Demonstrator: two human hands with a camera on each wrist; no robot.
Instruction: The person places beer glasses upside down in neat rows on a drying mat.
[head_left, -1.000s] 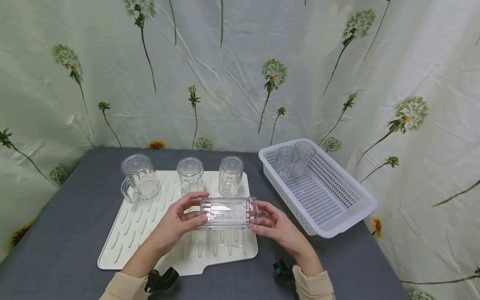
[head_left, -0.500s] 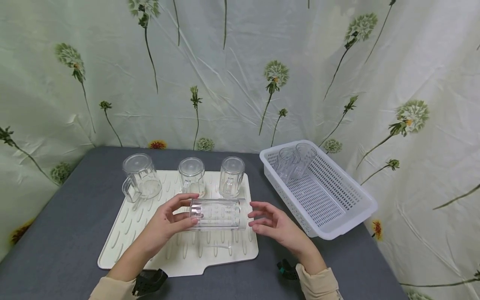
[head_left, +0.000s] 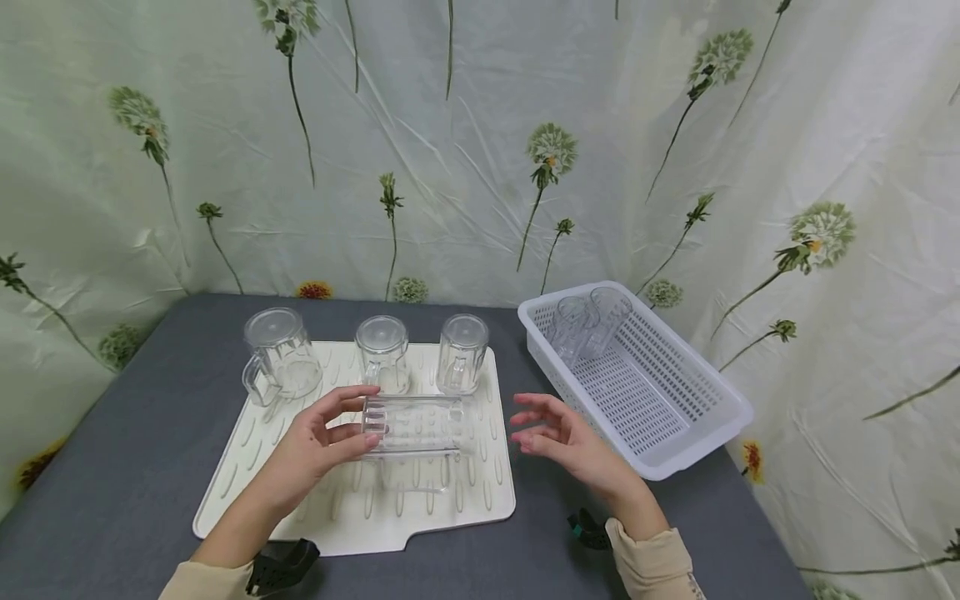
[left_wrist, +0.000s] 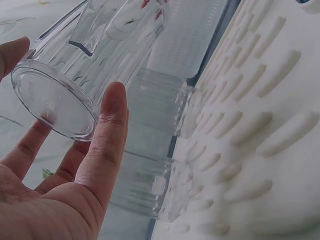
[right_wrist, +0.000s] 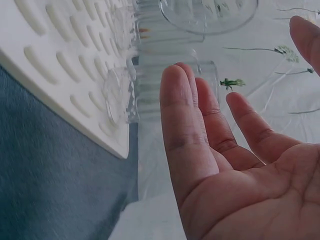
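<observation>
A clear mug [head_left: 417, 427] lies sideways in the air over the white draining mat [head_left: 352, 525], its handle hanging downward. My left hand [head_left: 309, 450] grips it by the base end. In the left wrist view, the fingers and thumb curl round the mug's round base [left_wrist: 55, 100], and its mouth points away from the palm. My right hand [head_left: 573, 448] is off to the right of the mug, touching nothing, with loosely bent fingers. The right wrist view shows the mug's rim [right_wrist: 210, 31] beyond those fingertips.
Three clear mugs stand upside down along the mat's back: a left mug [head_left: 279, 354], a middle mug [head_left: 382, 354] and a right mug [head_left: 462, 354]. A white perforated basket [head_left: 697, 392] holds clear glassware [head_left: 573, 329] at its far end. A floral curtain [head_left: 465, 150] hangs behind.
My right hand has let go of the mug's mouth end and drawn back to the right. The left hand has carried the mug a little to the left.
</observation>
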